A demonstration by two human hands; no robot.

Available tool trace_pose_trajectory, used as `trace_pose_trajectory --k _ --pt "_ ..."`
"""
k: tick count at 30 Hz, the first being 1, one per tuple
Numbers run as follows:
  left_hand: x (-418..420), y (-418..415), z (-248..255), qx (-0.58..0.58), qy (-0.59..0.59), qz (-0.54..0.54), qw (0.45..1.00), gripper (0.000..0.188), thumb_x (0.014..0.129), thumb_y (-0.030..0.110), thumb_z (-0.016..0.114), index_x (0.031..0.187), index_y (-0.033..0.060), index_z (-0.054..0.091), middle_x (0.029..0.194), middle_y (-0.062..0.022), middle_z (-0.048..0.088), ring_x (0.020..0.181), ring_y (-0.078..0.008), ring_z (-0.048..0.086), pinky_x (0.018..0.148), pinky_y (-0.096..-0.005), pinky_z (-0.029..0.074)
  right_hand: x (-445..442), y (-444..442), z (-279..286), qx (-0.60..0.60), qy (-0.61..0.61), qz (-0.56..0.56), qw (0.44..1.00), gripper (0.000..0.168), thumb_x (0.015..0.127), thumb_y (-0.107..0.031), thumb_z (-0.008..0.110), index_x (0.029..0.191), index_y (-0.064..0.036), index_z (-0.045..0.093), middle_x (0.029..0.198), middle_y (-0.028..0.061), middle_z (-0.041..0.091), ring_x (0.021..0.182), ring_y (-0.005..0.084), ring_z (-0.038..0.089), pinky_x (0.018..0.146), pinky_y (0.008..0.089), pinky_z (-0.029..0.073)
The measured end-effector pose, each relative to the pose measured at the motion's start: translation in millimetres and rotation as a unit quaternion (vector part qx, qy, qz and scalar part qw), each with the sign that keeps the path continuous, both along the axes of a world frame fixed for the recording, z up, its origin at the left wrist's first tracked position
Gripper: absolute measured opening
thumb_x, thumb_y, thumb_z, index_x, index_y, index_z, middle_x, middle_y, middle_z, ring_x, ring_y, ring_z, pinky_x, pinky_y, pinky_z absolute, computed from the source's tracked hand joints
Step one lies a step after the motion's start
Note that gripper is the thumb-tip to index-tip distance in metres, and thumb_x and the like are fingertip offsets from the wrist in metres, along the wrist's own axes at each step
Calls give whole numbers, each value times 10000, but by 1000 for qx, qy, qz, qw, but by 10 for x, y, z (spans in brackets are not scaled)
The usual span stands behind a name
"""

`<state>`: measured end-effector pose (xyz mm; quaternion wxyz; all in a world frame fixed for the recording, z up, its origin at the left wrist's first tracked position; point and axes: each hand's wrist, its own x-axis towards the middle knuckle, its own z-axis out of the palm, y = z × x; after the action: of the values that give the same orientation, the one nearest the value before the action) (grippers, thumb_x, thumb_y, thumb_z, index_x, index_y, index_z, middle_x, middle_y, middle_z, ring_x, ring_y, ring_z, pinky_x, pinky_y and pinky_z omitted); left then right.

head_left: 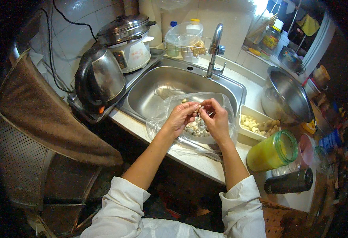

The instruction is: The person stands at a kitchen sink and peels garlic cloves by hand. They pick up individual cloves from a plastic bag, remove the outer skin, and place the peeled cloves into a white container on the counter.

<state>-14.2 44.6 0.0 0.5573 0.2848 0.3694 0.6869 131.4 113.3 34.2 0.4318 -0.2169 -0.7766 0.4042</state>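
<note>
My left hand [181, 116] and my right hand [214, 119] meet fingertip to fingertip over the near edge of the sink, pinching one small pale piece [198, 109] between them. What the piece is, I cannot tell; it may be a nut or a clove. Below them a clear plastic bag [159, 128] lies spread over the sink's front edge, with a heap of small whitish and grey bits [196, 129] in it. A small pale green piece [184, 101] rests at the bag's far side. To the right, a white rectangular container [248, 134] holds many peeled, cream-coloured pieces that look like garlic cloves [251, 123].
The steel sink [144, 86] has a faucet [215, 50] behind it. At left stand an electric kettle [102, 77] and a white cooker [135, 56]. A large metal bowl [287, 95], a green-rimmed jar [269, 153] and a black flask [287, 181] stand or lie at right.
</note>
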Motion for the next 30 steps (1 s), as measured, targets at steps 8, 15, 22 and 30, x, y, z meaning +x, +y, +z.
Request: trace_pose_trajectory --k 8,15,22,30 --pt "82 -25 65 -21 47 71 996 206 880 162 720 1057 83 651 928 8 683 819 -53 635 688 -181 494 0 99 -120 -94 -7 -9 996 168 855 -147 728 871 11 672 713 38 658 615 72 573 562 231 459" --pt "27 -2 -20 -17 67 83 994 161 884 154 707 1021 106 636 952 7 675 818 -62 635 671 -185 495 1 90 -130 -151 -28 17 988 197 852 -160 745 836 27 687 696 33 662 609 68 589 536 220 461" --pt "60 11 -6 14 113 101 988 166 895 154 685 1050 105 651 916 26 683 780 -41 611 607 -179 450 -4 97 -163 -167 17 26 985 187 863 -146 740 866 33 687 715 36 670 623 71 602 550 212 479" --pt "86 -29 33 17 154 100 983 187 928 175 644 1083 88 701 856 46 679 672 -3 552 550 -159 402 10 110 -158 -167 15 32 985 173 876 -135 725 875 32 679 716 31 667 608 66 595 529 216 476"
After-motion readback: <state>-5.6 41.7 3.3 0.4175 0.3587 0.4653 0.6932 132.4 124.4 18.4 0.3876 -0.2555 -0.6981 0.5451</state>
